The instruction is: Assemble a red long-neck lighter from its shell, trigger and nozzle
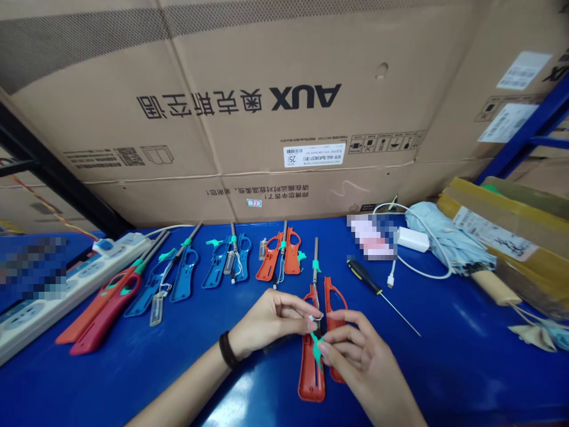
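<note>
An opened long-nose lighter with orange-red casing lies in front of me. Its left casing half [312,382] is below my hands, and the right half [336,290] lies beside it, partly covered by my right hand. My left hand [284,317], a dark band at its wrist, pinches a small dark part with white wire. My right hand [355,350] grips a green trigger [317,351] between thumb and fingers, close to the left fingertips. Beyond them a metal tube [316,255] with a green collar points away from me. Fingers hide where these parts meet.
Opened blue lighters [184,276] and another opened orange lighter [269,261] lie further back. Two closed red lighters [100,314] lie beside a power strip [75,290]. At right are a screwdriver [367,279], a white charger [412,239], an umbrella [448,237] and a taped box [502,231].
</note>
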Action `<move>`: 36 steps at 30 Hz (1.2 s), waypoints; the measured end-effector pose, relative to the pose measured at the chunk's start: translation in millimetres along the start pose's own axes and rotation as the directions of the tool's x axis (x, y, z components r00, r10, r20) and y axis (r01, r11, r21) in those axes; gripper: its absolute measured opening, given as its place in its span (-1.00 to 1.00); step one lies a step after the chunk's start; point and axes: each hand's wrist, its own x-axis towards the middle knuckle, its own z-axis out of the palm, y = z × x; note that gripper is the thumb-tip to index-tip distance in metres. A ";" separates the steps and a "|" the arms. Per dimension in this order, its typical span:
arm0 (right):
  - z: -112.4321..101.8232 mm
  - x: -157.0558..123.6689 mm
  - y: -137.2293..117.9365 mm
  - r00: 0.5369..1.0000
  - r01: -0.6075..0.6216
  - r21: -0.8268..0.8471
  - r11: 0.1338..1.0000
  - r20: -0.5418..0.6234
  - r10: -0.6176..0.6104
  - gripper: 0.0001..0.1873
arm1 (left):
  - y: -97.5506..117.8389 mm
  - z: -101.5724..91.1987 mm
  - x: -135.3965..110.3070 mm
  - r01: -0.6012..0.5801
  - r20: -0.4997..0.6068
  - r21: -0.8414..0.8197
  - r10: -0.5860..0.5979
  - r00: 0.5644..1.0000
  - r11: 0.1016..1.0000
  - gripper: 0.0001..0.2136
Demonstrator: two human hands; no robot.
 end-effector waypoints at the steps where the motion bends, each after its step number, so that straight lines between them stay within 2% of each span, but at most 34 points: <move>1: 0.6 0.5 0.0 1.000 -0.003 0.022 1.000 -0.013 0.003 -0.52 | -0.3 0.1 0.1 -0.017 0.006 0.016 0.017 1.000 1.000 -0.76; 6: 4.6 2.4 2.1 0.999 -0.033 0.101 0.994 -0.019 0.035 -0.55 | 2.8 2.3 -1.0 -0.114 -0.004 0.149 0.115 0.993 0.982 -0.75; 11: 4.2 1.4 1.7 0.999 -0.041 0.081 0.996 -0.011 0.042 -0.60 | 6.4 5.5 -3.5 -0.119 -0.038 0.262 0.133 0.990 0.958 -0.68; 20: 4.3 3.3 2.5 0.999 -0.019 0.066 0.998 0.041 0.017 -0.66 | 8.4 4.8 -3.1 -0.111 -0.056 0.225 0.127 0.990 0.968 -0.70; 27: 5.7 2.9 9.3 0.998 0.045 0.005 0.999 -0.047 -0.045 -0.71 | 9.1 4.4 -4.6 -0.076 -0.111 0.262 0.109 0.988 0.962 -0.71; 33: 9.0 2.4 8.6 0.999 0.050 0.018 0.999 -0.018 -0.049 -0.71 | 7.9 4.4 -3.2 -0.064 -0.134 0.146 0.084 0.987 0.987 -0.72; 36: 10.2 3.3 6.0 0.998 0.056 0.056 0.997 -0.009 -0.056 -0.72 | 7.6 4.4 -3.4 -0.066 -0.150 0.174 0.093 0.984 0.983 -0.71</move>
